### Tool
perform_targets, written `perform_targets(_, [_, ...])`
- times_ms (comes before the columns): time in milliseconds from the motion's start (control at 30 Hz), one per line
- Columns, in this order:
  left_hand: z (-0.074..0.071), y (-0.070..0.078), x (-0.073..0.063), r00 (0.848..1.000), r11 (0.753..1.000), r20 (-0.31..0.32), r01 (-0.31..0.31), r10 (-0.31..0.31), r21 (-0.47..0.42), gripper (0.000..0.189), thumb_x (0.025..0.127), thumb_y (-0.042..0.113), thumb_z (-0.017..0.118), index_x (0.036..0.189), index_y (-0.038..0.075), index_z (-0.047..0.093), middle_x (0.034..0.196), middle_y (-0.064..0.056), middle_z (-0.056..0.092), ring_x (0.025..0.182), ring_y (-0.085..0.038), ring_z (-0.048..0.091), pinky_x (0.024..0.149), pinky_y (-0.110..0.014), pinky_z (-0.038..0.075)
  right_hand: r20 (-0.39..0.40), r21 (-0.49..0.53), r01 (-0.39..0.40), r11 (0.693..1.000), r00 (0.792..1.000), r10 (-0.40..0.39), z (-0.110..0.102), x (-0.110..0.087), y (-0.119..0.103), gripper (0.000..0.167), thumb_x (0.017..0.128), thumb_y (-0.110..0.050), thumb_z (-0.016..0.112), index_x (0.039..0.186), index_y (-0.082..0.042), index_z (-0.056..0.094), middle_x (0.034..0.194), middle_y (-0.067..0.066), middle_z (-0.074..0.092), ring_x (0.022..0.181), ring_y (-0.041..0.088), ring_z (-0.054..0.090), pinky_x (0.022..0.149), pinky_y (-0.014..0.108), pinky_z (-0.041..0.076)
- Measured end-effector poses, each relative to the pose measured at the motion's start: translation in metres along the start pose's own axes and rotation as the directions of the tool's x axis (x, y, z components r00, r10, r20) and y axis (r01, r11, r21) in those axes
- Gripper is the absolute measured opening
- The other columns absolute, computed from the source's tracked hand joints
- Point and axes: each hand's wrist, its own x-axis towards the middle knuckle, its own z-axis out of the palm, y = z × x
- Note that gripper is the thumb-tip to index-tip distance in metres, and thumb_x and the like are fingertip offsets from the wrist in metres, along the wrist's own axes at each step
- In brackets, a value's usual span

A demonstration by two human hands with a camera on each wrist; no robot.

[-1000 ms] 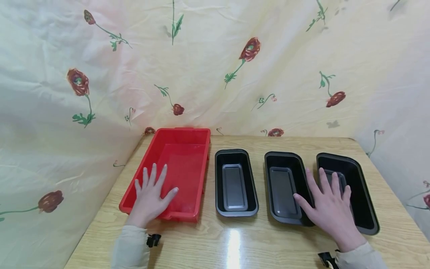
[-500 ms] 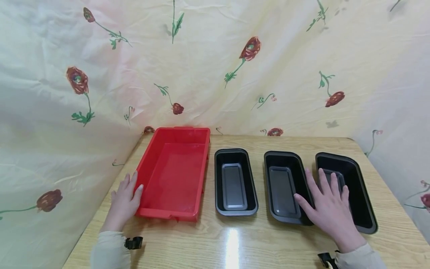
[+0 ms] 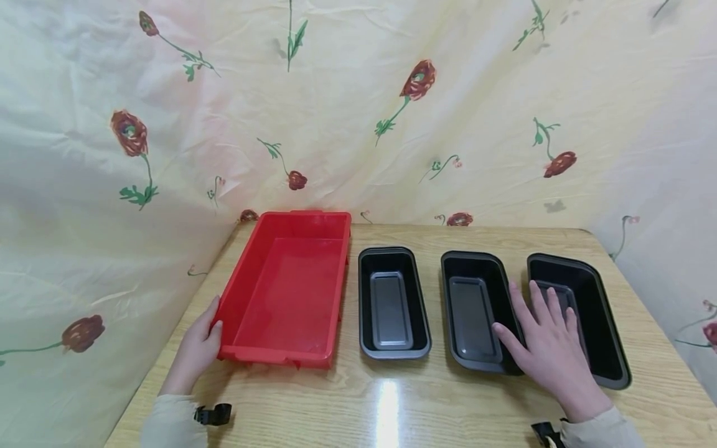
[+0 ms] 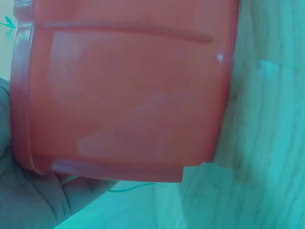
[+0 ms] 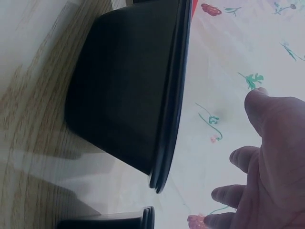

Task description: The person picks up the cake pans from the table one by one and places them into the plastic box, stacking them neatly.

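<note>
A red plastic tray [image 3: 297, 292] lies on the left of the table with nothing in it. My left hand [image 3: 193, 348] is at its near left corner; the fingers pass under the left rim and the thumb lies against the edge. In the left wrist view the left hand [image 4: 33, 198] grips that corner, its fingertips partly hidden behind the tray wall [image 4: 128, 100]. Spread fingers mark my right hand [image 3: 554, 348], hovering over the gap between the middle black loaf pan [image 3: 473, 317] and the right loaf pan [image 3: 607, 330]. The right wrist view has the right hand [image 5: 281, 157] apart from the pan [image 5: 124, 86].
Another black loaf pan [image 3: 390, 311] stands between the tray and the middle pan. All three pans hold nothing. A wooden table [image 3: 313, 404] bears everything, and a flowered curtain [image 3: 336, 112] hangs behind and along the sides.
My left hand has moved from above the red tray, left and down to its near left corner, and now grips it. The right hand has hardly moved.
</note>
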Motion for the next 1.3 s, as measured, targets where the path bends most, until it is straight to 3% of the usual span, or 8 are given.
perform_targets(267, [-0.001,-0.006,-0.001,0.998,0.993,0.045,0.048,-0.043,-0.111,0.058,0.104,0.006,0.037,0.157,0.009,0.013,0.155,-0.028,0.022,0.135,-0.049,0.031,0.103,-0.061,0.035,0.0,0.02,0.017,1.0,1.0,-0.017,0.0,0.0,0.0,0.075,0.1,-0.042,0.051,0.158,-0.016,0.012,0.159,0.027,0.004,0.145,0.043,-0.011,0.109,0.065,-0.011])
perform_targets(467, [-0.001,-0.008,0.0,0.998,0.99,0.056,0.045,-0.038,-0.131,0.058,0.104,0.007,0.036,0.157,0.011,0.012,0.156,-0.027,0.021,0.135,-0.048,0.03,0.104,-0.062,0.034,-0.025,0.037,0.044,0.998,0.999,-0.043,0.001,0.001,-0.001,0.074,0.1,-0.039,0.052,0.158,-0.016,0.013,0.158,0.029,0.01,0.146,0.042,-0.006,0.112,0.062,-0.007])
perform_targets(833, [-0.001,-0.012,-0.001,0.999,0.988,0.051,0.0,0.008,-0.152,0.056,0.105,0.011,0.037,0.157,0.007,0.013,0.155,-0.03,0.021,0.135,-0.048,0.029,0.105,-0.062,0.031,-0.062,0.157,0.092,0.983,0.995,-0.083,0.0,0.003,-0.008,0.071,0.099,-0.03,0.056,0.157,-0.015,0.019,0.156,0.03,0.017,0.145,0.044,0.004,0.112,0.065,0.003])
perform_targets(1000, [0.0,-0.014,-0.001,0.997,0.981,0.07,0.043,-0.03,-0.187,0.057,0.106,0.014,0.036,0.158,0.011,0.011,0.157,-0.026,0.019,0.136,-0.047,0.029,0.104,-0.06,0.034,-0.061,0.193,0.109,0.975,0.993,-0.099,0.0,0.006,-0.014,0.071,0.099,-0.029,0.058,0.157,-0.016,0.02,0.153,0.032,0.023,0.146,0.043,0.006,0.114,0.061,0.004])
perform_targets(1133, [0.001,-0.014,-0.001,0.995,0.974,0.081,0.072,-0.056,-0.214,0.058,0.106,0.017,0.036,0.158,0.016,0.01,0.159,-0.022,0.017,0.137,-0.045,0.028,0.104,-0.058,0.034,-0.059,0.216,0.111,0.97,0.993,-0.101,0.0,0.008,-0.019,0.07,0.098,-0.028,0.058,0.157,-0.016,0.021,0.154,0.027,0.027,0.144,0.043,0.015,0.116,0.057,0.008])
perform_targets(1300, [0.001,-0.015,-0.001,0.995,0.968,0.09,0.07,-0.05,-0.242,0.058,0.106,0.019,0.036,0.158,0.017,0.009,0.159,-0.021,0.015,0.138,-0.045,0.027,0.105,-0.057,0.034,-0.077,0.24,0.11,0.965,0.993,-0.094,0.001,0.011,-0.026,0.068,0.098,-0.026,0.06,0.156,-0.016,0.026,0.151,0.021,0.036,0.135,0.045,0.033,0.108,0.061,0.024])
